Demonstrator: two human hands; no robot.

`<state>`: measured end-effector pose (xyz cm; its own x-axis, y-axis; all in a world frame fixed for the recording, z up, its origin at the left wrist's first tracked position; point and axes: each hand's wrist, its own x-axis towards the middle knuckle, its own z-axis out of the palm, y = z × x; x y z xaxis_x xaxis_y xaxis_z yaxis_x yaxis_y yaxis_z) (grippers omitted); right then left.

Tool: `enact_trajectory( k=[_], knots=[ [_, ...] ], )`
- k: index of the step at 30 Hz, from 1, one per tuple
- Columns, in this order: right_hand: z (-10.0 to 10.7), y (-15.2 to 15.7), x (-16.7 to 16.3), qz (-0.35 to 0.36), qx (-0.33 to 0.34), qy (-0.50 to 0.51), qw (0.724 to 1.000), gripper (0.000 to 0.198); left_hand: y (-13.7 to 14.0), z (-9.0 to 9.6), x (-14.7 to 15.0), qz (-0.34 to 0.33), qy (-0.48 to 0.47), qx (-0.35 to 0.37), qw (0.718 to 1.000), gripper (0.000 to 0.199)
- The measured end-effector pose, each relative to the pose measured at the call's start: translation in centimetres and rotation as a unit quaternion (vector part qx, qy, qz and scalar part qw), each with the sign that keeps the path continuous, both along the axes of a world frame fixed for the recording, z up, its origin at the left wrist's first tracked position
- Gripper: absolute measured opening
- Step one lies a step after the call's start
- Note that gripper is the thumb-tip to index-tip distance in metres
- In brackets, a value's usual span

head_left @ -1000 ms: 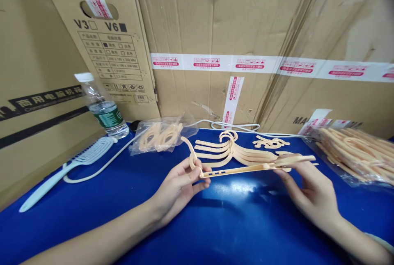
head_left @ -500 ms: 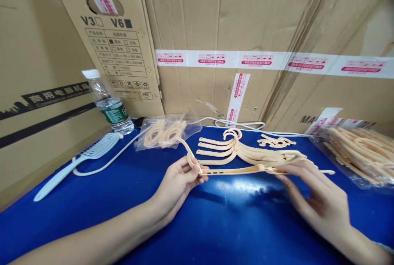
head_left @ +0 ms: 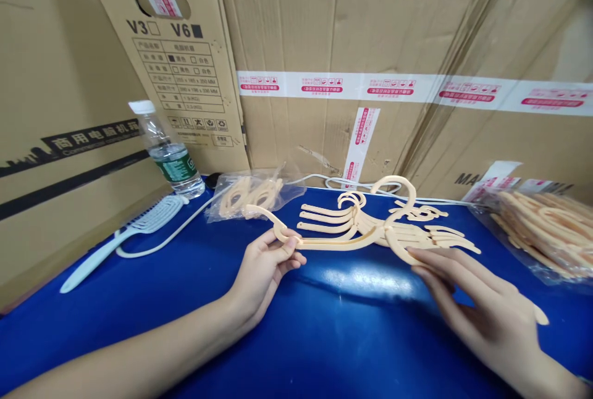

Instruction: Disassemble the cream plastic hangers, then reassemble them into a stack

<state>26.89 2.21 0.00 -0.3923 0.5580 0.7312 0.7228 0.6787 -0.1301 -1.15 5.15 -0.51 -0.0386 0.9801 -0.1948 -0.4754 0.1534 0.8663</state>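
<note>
A beige plastic clothes hanger [head_left: 340, 243] is held above the table between my two hands, its curved hook pointing up. My left hand [head_left: 271, 269] pinches its left end, where a smaller curved piece [head_left: 262, 210] sticks out up and to the left. The fingers of my right hand [head_left: 486, 306] are closed on the right arm, partly hiding it; a tip shows past the hand at the right. Just behind lie several similar hangers [head_left: 328, 218], stacked with their hooks together. Small beige curved pieces [head_left: 424, 210] rest beyond them.
Clear bags of beige parts lie at back left [head_left: 252, 195] and at right [head_left: 546, 226]. A water bottle [head_left: 173, 164], a light blue hairbrush [head_left: 125, 241] and a white cable [head_left: 162, 247] are at left. Cardboard boxes [head_left: 296, 28] wall in the blue table [head_left: 324, 349].
The held hanger has turned, so its hook now stands up instead of lying nearly edge-on. My right hand has moved slightly right and down with it.
</note>
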Motion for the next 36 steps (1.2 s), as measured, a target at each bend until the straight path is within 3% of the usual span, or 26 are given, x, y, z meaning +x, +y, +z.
enact_trajectory(
  k=[5, 7, 9, 11, 15, 17, 19, 28, 30, 33, 36],
  knots=[
    [0.2, 0.3, 0.3, -0.043, -0.046, 0.032, 0.997, 0.021, -0.4, 0.2, 0.3, -0.021, 0.019, -0.010, 1.000, 0.015],
    [0.6, 0.5, 0.5, -0.043, -0.069, 0.034, 0.996, 0.019, -1.0, 0.2, 0.5, -0.061, 0.066, 0.003, 0.996, 0.019],
    [1.2, 0.8, 0.9, -0.036, -0.107, 0.032, 0.993, 0.016, -1.9, 0.1, 0.7, -0.134, 0.161, 0.062, 0.976, 0.021],
    [1.6, 1.1, 1.2, -0.025, -0.162, 0.022, 0.986, 0.012, -3.0, -0.2, 0.9, -0.222, 0.296, 0.172, 0.913, 0.020],
    [1.8, 1.5, 1.7, 0.006, -0.263, -0.015, 0.965, 0.015, -4.4, -0.8, 1.0, -0.262, 0.433, 0.487, 0.712, 0.034],
    [1.6, 1.4, 1.6, 0.016, -0.289, -0.032, 0.957, 0.016, -4.4, -1.1, 0.9, -0.251, 0.470, 0.545, 0.647, 0.044],
    [1.5, 1.3, 1.3, 0.014, -0.296, -0.056, 0.953, 0.015, -4.2, -1.3, 0.8, -0.236, 0.520, 0.543, 0.616, 0.049],
    [1.6, 1.0, 0.8, -0.035, -0.253, -0.173, 0.951, 0.007, -3.6, -2.5, 0.3, -0.257, 0.633, 0.494, 0.538, 0.055],
    [1.4, 0.9, 0.7, -0.044, -0.246, -0.182, 0.951, 0.018, -3.6, -2.5, 0.2, -0.258, 0.645, 0.487, 0.530, 0.055],
    [0.6, 0.9, 0.8, -0.044, -0.239, -0.213, 0.946, 0.051, -3.5, -2.5, 0.0, -0.253, 0.659, 0.481, 0.521, 0.054],
    [-0.1, 0.8, 0.9, -0.045, -0.260, -0.233, 0.936, 0.064, -3.4, -2.8, -0.1, -0.230, 0.668, 0.480, 0.519, 0.055]
  ],
)
